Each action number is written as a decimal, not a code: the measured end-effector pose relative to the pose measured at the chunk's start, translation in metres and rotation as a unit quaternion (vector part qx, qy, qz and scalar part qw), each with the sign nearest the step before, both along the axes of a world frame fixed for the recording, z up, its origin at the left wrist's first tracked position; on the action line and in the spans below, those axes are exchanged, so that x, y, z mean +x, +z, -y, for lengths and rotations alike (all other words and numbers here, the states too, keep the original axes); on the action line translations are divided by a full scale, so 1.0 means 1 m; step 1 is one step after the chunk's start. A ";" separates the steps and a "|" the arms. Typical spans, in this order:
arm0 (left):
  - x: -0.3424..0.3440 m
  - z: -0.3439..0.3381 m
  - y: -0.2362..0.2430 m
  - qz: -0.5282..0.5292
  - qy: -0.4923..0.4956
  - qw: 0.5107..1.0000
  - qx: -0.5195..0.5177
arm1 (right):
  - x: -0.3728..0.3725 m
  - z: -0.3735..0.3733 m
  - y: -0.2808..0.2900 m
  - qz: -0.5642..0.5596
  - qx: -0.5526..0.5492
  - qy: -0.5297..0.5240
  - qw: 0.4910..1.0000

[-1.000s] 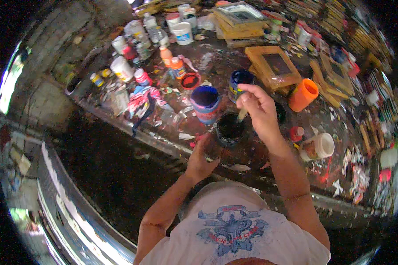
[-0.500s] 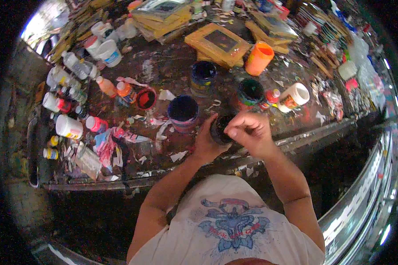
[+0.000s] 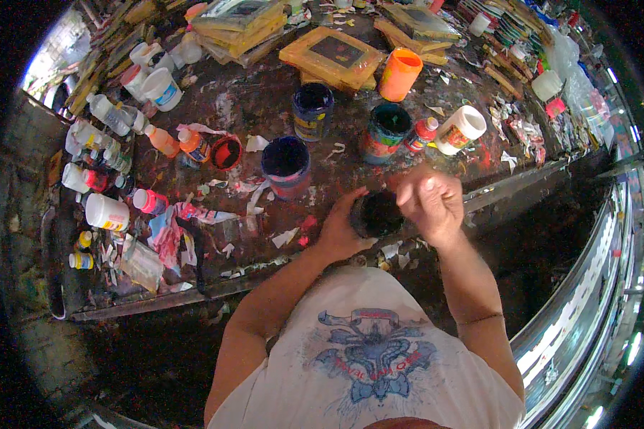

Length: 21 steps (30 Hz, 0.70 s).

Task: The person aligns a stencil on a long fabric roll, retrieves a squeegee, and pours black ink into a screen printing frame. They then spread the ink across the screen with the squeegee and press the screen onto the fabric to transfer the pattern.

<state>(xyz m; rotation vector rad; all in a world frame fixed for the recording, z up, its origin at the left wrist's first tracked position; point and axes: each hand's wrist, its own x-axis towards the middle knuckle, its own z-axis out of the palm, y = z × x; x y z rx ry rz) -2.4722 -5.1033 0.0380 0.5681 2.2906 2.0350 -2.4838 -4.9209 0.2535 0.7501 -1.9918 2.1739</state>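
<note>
My left hand (image 3: pixel 339 230) curves round the side of a dark jar (image 3: pixel 381 216) near the table's front edge. The jar's wide mouth faces up, and its inside looks almost black. At the jar's right rim, my right hand (image 3: pixel 434 205) is raised with its fingers curled in a pinch; whatever they may hold is hidden. Just beyond the hands stand a pot of dark purple paint (image 3: pixel 286 166) and a pot with dark green inside (image 3: pixel 388 134). A small red bottle (image 3: pixel 423 133) and a tilted white jar (image 3: pixel 461 130) are beside the green one.
Farther back are another dark pot (image 3: pixel 313 113), an orange cup (image 3: pixel 400 74) and a wooden-framed screen (image 3: pixel 331 57). Bottles and white tubs (image 3: pixel 162 90) crowd the left, near a stained rag (image 3: pixel 166 236). Paper scraps lie along the front edge (image 3: pixel 243 275).
My right hand has lifted and moved right, off the jar's mouth, which now shows more fully. My left hand stays round the jar. The view has shifted slightly.
</note>
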 end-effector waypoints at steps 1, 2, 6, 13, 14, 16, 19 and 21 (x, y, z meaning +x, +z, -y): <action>-0.002 0.000 0.000 -0.011 0.003 1.000 -0.028 | -0.001 0.000 0.003 -0.018 -0.010 -0.031 0.999; -0.003 -0.001 0.000 -0.023 0.007 0.998 -0.055 | -0.001 0.004 0.005 -0.036 -0.021 -0.063 0.997; -0.003 0.001 0.007 0.015 -0.026 0.999 -0.027 | 0.007 0.015 -0.022 0.004 -0.068 -0.056 0.996; -0.002 0.001 0.009 -0.021 -0.005 0.998 -0.057 | -0.003 0.006 0.007 -0.006 -0.039 -0.077 0.996; -0.002 0.001 0.013 -0.018 -0.005 0.998 -0.063 | -0.004 0.011 0.001 -0.014 -0.065 -0.098 0.993; -0.002 0.003 0.020 -0.016 -0.016 0.998 -0.054 | -0.002 0.023 -0.013 0.004 -0.094 -0.115 0.989; 0.001 0.004 0.020 -0.010 -0.016 0.999 -0.035 | 0.005 0.012 -0.015 0.106 -0.017 0.023 0.994; 0.004 0.006 0.017 -0.007 -0.006 1.000 -0.017 | 0.001 0.009 -0.001 0.030 0.027 -0.023 0.999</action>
